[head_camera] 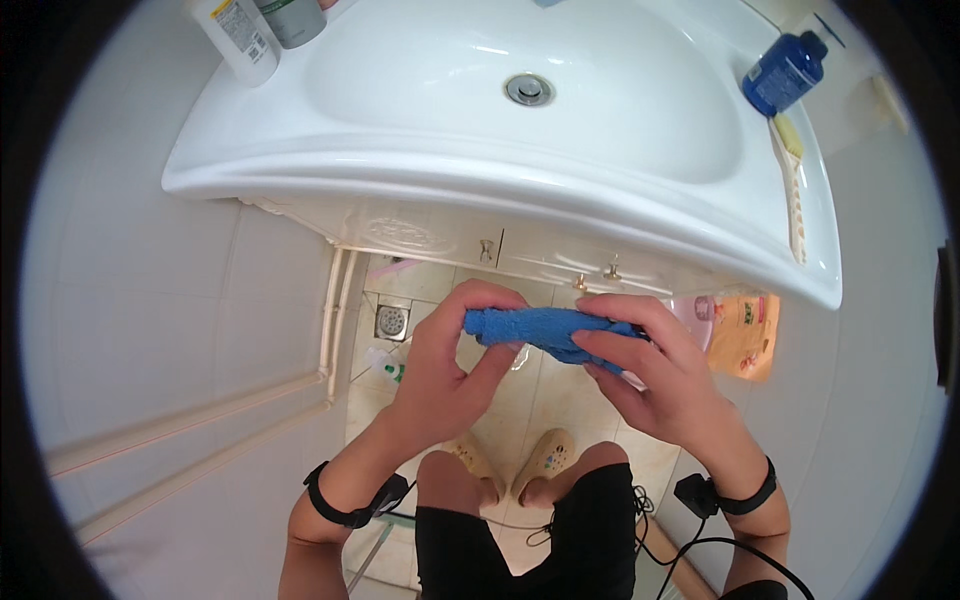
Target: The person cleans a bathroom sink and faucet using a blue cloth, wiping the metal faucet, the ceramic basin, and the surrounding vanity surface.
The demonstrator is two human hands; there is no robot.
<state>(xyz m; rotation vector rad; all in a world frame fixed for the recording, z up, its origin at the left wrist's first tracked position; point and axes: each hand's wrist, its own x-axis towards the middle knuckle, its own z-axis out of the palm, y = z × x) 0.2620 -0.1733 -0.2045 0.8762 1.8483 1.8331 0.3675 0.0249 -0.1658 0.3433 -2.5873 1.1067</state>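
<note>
A blue cloth [551, 330], bunched into a roll, is stretched sideways between my two hands in front of the sink's edge. My left hand [457, 367] pinches its left end between thumb and fingers. On the other side, my right hand [652, 360] grips the right end with the fingers spread over it. Part of that end is hidden behind the fingers. Beyond the cloth lies the white ceramic washbasin [480, 161], with a round metal drain [529, 89] in its bowl.
On the basin's right rim stand a blue pump bottle [784, 73] and a long-handled brush [791, 187]. A white bottle [238, 41] and a grey container [292, 21] occupy the left corner. Below are cabinet doors [420, 225], wall pipes [225, 401], an orange pouch [746, 337] and a black cable [720, 541].
</note>
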